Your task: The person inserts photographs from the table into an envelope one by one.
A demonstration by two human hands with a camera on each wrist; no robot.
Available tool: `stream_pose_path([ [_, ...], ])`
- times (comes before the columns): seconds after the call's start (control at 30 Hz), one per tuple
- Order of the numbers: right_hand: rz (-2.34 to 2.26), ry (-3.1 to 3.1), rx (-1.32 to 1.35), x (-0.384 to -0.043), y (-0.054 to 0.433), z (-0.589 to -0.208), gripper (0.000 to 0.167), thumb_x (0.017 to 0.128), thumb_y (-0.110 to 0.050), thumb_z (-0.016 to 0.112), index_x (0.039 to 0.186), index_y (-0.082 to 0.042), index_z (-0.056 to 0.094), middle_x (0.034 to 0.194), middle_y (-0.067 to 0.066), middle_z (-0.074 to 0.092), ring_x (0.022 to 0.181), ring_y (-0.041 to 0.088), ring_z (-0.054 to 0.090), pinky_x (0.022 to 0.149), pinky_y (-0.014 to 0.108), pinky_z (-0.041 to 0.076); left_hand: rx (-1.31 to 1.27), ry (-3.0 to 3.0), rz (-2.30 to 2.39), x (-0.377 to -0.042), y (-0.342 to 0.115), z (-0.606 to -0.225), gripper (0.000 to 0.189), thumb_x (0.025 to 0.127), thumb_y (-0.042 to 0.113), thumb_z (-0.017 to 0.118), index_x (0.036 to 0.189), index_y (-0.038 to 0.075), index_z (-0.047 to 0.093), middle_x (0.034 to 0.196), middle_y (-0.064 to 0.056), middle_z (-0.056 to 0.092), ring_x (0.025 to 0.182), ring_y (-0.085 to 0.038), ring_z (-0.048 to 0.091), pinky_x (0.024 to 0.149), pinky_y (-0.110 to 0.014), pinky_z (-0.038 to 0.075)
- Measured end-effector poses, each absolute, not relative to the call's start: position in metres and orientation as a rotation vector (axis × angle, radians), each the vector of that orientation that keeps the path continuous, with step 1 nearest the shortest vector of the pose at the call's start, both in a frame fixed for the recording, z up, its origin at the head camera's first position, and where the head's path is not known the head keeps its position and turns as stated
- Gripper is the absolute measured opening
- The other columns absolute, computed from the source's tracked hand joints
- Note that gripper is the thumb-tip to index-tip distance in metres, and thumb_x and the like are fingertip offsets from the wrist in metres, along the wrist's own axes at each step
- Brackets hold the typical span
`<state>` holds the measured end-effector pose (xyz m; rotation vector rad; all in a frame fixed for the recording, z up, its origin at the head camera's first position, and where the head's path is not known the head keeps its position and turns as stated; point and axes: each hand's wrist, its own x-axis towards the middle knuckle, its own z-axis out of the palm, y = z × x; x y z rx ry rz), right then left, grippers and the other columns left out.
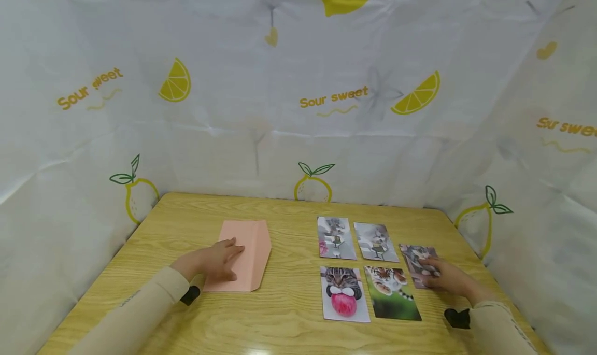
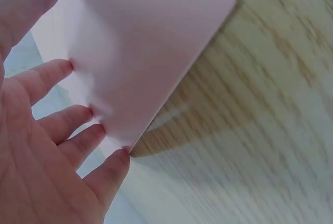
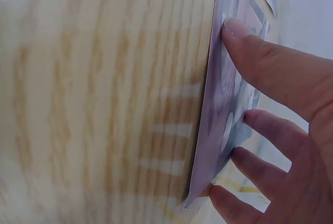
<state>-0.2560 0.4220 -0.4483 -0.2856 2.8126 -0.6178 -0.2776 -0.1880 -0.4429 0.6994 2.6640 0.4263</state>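
A pink envelope [image 1: 242, 261] with its flap unfolded to the right lies on the wooden table. My left hand [image 1: 212, 261] rests on its left part, fingers spread. In the left wrist view, the fingertips [image 2: 96, 127] touch the pink paper [image 2: 140, 41], one of them right at its edge. Over on the right, my right hand [image 1: 450, 278] touches a picture card [image 1: 412, 256] showing a grey cat, covering its right side. The right wrist view has the thumb [image 3: 260, 52] on the card's face [image 3: 221, 94] and the other fingertips along its far side.
Left of that card lie two grey-white cat cards [image 1: 337, 241] [image 1: 377, 241] in the back row. In front of them are a card of a cat with a pink ball [image 1: 338, 308] and a tiger card [image 1: 396, 306]. A lemon-print curtain [image 1: 233, 85] encloses the wooden table [image 1: 289, 313].
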Motion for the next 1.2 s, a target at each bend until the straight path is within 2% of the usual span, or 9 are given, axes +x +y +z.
stream_pose_path([
  [0.53,-0.634,2.777,-0.311,-0.256,0.423,-0.446,0.065,0.087,-0.024,0.071,0.135,0.012,0.045,0.134,0.048,0.034,0.122,0.064,0.033,0.094,0.067,0.036,0.724,2.72,0.357,-0.277,-0.165,-0.448,0.072,0.088,0.036,0.07,0.147,0.008,0.041,0.155,-0.023,0.027,0.143,-0.039,0.026,0.11,-0.052,0.034],
  [0.67,-0.62,2.771,-0.295,-0.257,0.422,-0.447,0.064,0.088,-0.025,0.07,0.135,0.011,0.046,0.135,0.047,0.033,0.123,0.064,0.032,0.095,0.068,0.035,0.721,2.741,0.311,-0.279,-0.155,-0.451,0.071,0.088,0.039,0.069,0.148,0.012,0.04,0.156,-0.019,0.028,0.144,-0.034,0.027,0.111,-0.048,0.034],
  [1.2,-0.626,2.785,-0.294,-0.257,0.422,-0.447,0.064,0.088,-0.023,0.07,0.136,0.011,0.046,0.135,0.047,0.032,0.124,0.065,0.03,0.095,0.069,0.034,0.802,2.771,0.282,-0.285,-0.102,-0.457,0.072,0.087,0.047,0.067,0.147,0.017,0.042,0.156,-0.014,0.031,0.144,-0.03,0.029,0.113,-0.045,0.031],
])
